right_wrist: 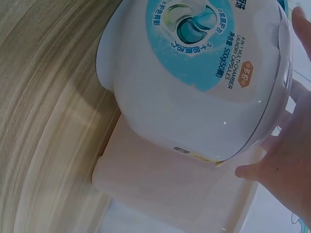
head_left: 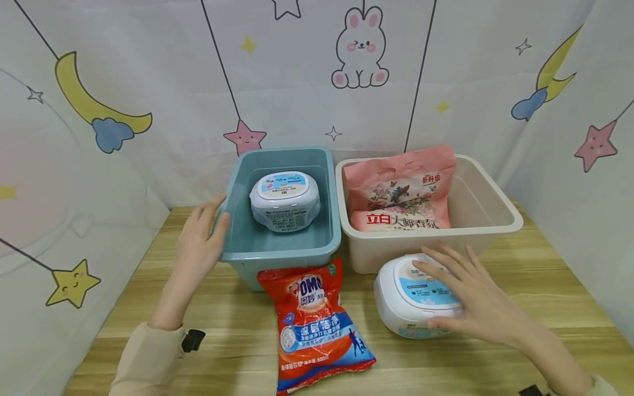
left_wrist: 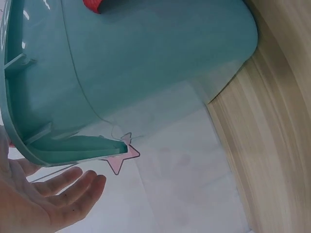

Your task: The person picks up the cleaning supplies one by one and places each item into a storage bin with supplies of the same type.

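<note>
My left hand [head_left: 200, 239] rests against the left rim of the teal bin [head_left: 282, 256], its fingers loosely bent in the left wrist view. Inside that bin sits a white laundry capsule box [head_left: 285, 215] with a blue label. Spread over a second white laundry capsule box [head_left: 396, 311] on the table is my right hand [head_left: 470, 300]. Its fingers lie over the lid and its thumb is at the near side. In the right wrist view this box [right_wrist: 180, 121] shows its capsule label; whether every finger touches it is unclear.
Between the hands, a red OMO detergent bag [head_left: 317, 330] leans near the teal bin on the wooden table [head_left: 233, 341]. A beige bin [head_left: 475, 220] beside the teal one holds a pink detergent bag [head_left: 401, 192]. A printed curtain [head_left: 307, 71] hangs behind.
</note>
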`<state>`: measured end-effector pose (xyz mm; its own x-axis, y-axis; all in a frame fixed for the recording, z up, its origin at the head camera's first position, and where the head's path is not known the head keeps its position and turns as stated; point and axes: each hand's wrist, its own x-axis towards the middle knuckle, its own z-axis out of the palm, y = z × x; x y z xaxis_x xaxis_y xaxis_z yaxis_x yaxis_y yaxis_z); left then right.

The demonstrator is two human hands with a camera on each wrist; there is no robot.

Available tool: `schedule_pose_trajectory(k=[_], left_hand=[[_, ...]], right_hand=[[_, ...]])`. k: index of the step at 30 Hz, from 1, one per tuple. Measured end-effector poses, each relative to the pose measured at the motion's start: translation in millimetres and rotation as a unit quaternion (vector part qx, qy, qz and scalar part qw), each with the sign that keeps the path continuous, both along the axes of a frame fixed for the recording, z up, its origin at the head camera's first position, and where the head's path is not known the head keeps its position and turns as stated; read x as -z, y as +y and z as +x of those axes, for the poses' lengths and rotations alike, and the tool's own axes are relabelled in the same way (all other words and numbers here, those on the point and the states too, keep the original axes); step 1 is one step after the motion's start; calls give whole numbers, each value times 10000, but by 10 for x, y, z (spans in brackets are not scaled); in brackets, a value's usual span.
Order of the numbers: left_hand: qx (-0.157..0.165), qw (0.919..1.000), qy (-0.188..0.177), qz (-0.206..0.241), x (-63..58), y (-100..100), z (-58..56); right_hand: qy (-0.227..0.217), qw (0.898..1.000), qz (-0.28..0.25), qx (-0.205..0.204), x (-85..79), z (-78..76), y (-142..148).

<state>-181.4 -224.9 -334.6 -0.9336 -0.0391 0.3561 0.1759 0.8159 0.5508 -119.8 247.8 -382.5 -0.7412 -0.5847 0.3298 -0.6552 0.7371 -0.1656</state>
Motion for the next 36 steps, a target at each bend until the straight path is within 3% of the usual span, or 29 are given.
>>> schedule_pose_trajectory(k=[9,19,24,29,36], left_hand=[[155,9977,-420,513,7,-88,-1],[229,9908,-842,1030,-26,-163,1],[300,9816,-1227,1429,-45,-210,17],[487,9667,-1589,1947,-58,-255,18],[705,9549,-1845,2215,-44,-320,26]], right_hand=[[-61,10000,-12,-51,33,-10,36],[-415,9991,28,70,-6,-8,39],[-619,9980,66,108,-22,-25,53],[-682,9976,70,98,-37,-27,62],[-783,9966,208,143,-43,-36,52]])
